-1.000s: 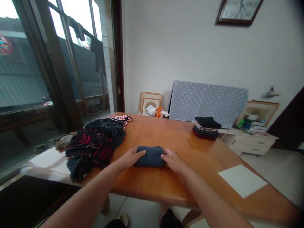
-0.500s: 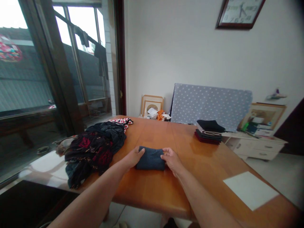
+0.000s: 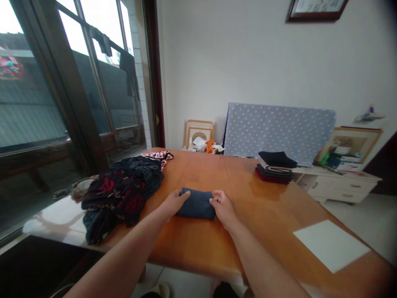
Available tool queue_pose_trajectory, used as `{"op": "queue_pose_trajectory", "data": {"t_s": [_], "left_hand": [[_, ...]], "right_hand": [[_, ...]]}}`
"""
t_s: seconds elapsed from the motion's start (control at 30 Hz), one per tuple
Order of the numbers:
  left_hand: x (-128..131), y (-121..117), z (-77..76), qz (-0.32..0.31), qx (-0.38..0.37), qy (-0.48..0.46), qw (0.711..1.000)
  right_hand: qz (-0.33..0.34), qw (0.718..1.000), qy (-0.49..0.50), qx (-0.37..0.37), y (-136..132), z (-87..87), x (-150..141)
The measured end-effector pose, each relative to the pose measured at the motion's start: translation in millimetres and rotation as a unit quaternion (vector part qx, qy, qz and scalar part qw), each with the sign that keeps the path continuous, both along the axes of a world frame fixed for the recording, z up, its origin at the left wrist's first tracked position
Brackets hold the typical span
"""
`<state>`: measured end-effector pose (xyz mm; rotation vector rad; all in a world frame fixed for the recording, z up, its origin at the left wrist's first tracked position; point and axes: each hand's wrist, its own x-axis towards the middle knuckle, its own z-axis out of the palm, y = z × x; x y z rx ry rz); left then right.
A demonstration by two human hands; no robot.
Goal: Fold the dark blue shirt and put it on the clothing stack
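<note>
Folded navy cloth [image 3: 196, 203], soft, rectangular, long axis crosswise, lies on glossy wooden table [image 3: 186, 248]. Left hand [image 3: 172, 205] and right hand [image 3: 223, 209], half-open, touch opposite ends; firmness of hold unclear.

Left hand [image 3: 172, 205]: ours, touching the navy cloth [image 3: 196, 203] from the left.
Right hand [image 3: 223, 209]: ours, touching it from the right.
Our left: crumpled clothes [image 3: 120, 194].
Far right: folded stack [image 3: 274, 167].

Crumpled floral clothes [image 3: 120, 194] and a folded stack [image 3: 274, 167] lie on the wooden table [image 3: 248, 231].
</note>
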<state>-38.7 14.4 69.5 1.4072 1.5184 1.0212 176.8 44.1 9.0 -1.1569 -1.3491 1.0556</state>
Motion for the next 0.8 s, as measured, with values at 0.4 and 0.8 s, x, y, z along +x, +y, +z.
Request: {"op": "queue_pose_trajectory", "data": {"t_s": [0.4, 0.8], "left_hand": [[0.7, 14.7, -19.7, 0.062, 0.027, 0.150, 0.986], [-6.8, 22.1, -28.6, 0.127, 0.056, 0.308, 0.941]], "right_hand": [[-0.028, 0.996, -0.051, 0.063, -4.1, 3.1, 2.8], [-0.129, 0.991, -0.008, 0.026, 3.6, 0.8, 16.8]]}}
